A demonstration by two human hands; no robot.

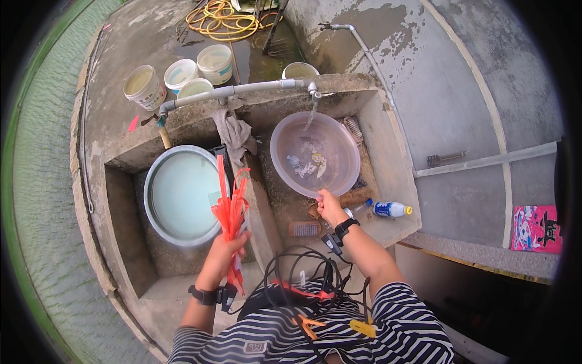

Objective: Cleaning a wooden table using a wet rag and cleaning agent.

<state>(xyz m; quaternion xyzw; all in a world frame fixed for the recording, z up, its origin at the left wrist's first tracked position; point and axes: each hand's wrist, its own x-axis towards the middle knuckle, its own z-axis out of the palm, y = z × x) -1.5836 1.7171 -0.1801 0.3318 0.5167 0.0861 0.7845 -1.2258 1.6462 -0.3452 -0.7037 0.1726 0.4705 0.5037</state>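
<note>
My left hand (227, 255) grips a bundle of red plastic strips (232, 209) upright over the front of the left basin. The fingers of my right hand (331, 208) hold the near rim of a translucent pinkish plastic basin (278, 170) with cartoon figures printed on its bottom. Water runs into this basin from a metal tap (314, 92) above its far side. Left of the concrete divider (257, 204), a round basin (182, 195) holds pale bluish water. A grey cloth (232, 132) is draped over the divider's far end.
A scrubbing brush (304, 229), a blue-and-white bottle (390, 209) and another brush (353, 130) lie in the right sink. Several white buckets (144, 86) stand behind the sinks near a coiled yellow hose (227, 22). Black cables (300, 264) hang before my chest. Green water (41, 182) borders the left side.
</note>
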